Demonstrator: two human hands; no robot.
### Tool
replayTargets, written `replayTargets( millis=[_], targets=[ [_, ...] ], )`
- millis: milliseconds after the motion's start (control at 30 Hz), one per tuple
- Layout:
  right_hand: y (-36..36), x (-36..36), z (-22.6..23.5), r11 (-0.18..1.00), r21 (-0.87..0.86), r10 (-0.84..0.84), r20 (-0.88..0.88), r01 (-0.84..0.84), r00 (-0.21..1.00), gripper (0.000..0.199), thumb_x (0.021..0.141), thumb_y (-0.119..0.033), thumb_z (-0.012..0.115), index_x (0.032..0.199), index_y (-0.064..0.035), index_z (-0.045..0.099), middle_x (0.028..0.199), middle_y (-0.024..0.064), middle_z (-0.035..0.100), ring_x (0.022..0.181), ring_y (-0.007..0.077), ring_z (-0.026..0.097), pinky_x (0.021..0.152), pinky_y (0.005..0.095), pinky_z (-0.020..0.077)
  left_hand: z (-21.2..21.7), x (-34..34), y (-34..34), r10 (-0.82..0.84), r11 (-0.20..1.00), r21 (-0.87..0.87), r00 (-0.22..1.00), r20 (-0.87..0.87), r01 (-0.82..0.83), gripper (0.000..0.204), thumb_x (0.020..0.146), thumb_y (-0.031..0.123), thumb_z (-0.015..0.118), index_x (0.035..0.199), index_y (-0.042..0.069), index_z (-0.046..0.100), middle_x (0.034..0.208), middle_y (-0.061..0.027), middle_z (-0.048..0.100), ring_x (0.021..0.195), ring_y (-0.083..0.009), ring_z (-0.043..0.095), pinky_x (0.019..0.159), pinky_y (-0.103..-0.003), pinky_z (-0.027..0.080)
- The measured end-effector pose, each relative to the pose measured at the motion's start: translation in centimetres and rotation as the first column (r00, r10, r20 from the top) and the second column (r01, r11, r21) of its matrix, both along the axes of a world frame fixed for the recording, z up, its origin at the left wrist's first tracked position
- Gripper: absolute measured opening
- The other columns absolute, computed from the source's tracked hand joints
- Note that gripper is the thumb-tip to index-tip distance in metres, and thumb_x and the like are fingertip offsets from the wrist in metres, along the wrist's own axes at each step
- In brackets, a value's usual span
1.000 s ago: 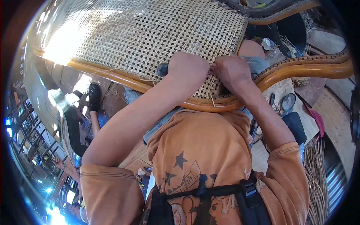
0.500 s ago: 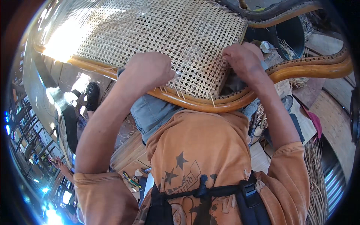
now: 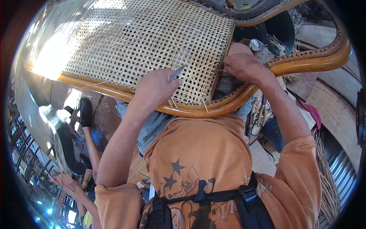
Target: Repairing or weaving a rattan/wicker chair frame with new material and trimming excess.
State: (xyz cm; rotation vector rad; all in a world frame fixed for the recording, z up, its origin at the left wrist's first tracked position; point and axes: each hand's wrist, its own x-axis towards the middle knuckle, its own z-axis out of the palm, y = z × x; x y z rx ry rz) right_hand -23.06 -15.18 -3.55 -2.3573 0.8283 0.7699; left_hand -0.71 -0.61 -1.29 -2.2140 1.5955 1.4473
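Two hands were at work over the woven cane panel [image 3: 145,42], and you had both of them spread wider than half a second before. Nearest you, at six o'clock, sat your orange shirt [image 3: 206,152] with its dark star print and the black harness strap [image 3: 213,196] across it; I saw no package, label or sign anywhere, only that print. Your left hand [image 3: 156,89] had slid down to the near edge of the weave, at about ten o'clock from your chest, fingers curled shut around a small grey metal tool [image 3: 176,72] whose tip poked out toward the mesh. A second ago both hands were bunched together at the panel's near right corner; since then the left had drifted left along the rim, so the work seemed to have shifted to a new spot on that edge. Your right hand [image 3: 244,66] stayed at the panel's right edge, at one o'clock, fingers pinched closed on what looked like a thin cane strand [image 3: 218,70], though the strand was too fine to be sure. Loose strand ends [image 3: 173,103] stuck out just above the curved wooden frame [image 3: 198,110], which ran under both wrists. Farther off, at two o'clock, a dark bucket [image 3: 284,28] stood beyond the frame, and a bundle of cane [image 3: 328,183] lay at four o'clock.
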Motion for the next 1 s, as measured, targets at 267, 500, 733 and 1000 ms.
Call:
replayTargets(
  millis=[267,500,733,1000],
  targets=[
    [-0.4,-0.5,-0.8,0.990,-0.126,0.076,0.134,-0.059,0.988,0.013,0.081,-0.013,0.051,0.086,-0.0025,0.059,0.084,0.0196,0.061,0.084,0.0387,0.058,0.073,0.0448,0.0450,0.0,-0.6,0.6,-0.298,0.924,-0.212,0.947,0.124,0.319,0.022,0.079,0.023,0.051,0.078,0.003,0.061,0.069,-0.0158,0.062,0.067,-0.0338,0.062,0.061,-0.044,0.050],
    [0.3,0.0,-2.7,0.999,-0.012,-0.040,0.132,0.042,0.990,0.013,0.083,-0.014,0.051,0.085,-0.0039,0.059,0.088,0.0189,0.060,0.087,0.0369,0.058,0.070,0.0428,0.0459,1.6,1.0,3.0,-0.308,0.911,-0.243,0.941,0.140,0.334,0.018,0.078,0.021,0.053,0.073,0.004,0.056,0.070,-0.0141,0.060,0.066,-0.0328,0.060,0.060,-0.043,0.047],
    [0.6,0.5,-2.1,0.995,0.102,-0.053,0.305,0.023,0.951,0.015,0.083,-0.014,0.051,0.083,-0.0023,0.060,0.080,0.0190,0.061,0.080,0.0382,0.059,0.067,0.0427,0.0469,2.5,2.0,4.2,-0.277,0.931,-0.182,0.939,0.204,0.315,0.017,0.079,0.020,0.054,0.075,0.004,0.056,0.072,-0.0132,0.060,0.067,-0.0320,0.061,0.058,-0.042,0.048],
    [1.4,-1.3,3.7,0.941,-0.127,-0.174,0.618,0.315,0.767,0.008,0.083,-0.001,0.047,0.088,0.0001,0.054,0.091,0.0163,0.056,0.084,0.0332,0.054,0.074,0.0356,0.0445,2.6,2.1,5.6,-0.057,0.964,-0.250,0.987,0.152,0.094,0.022,0.081,0.023,0.059,0.072,0.004,0.053,0.070,-0.0137,0.057,0.065,-0.0327,0.059,0.057,-0.041,0.045]
  ],
)
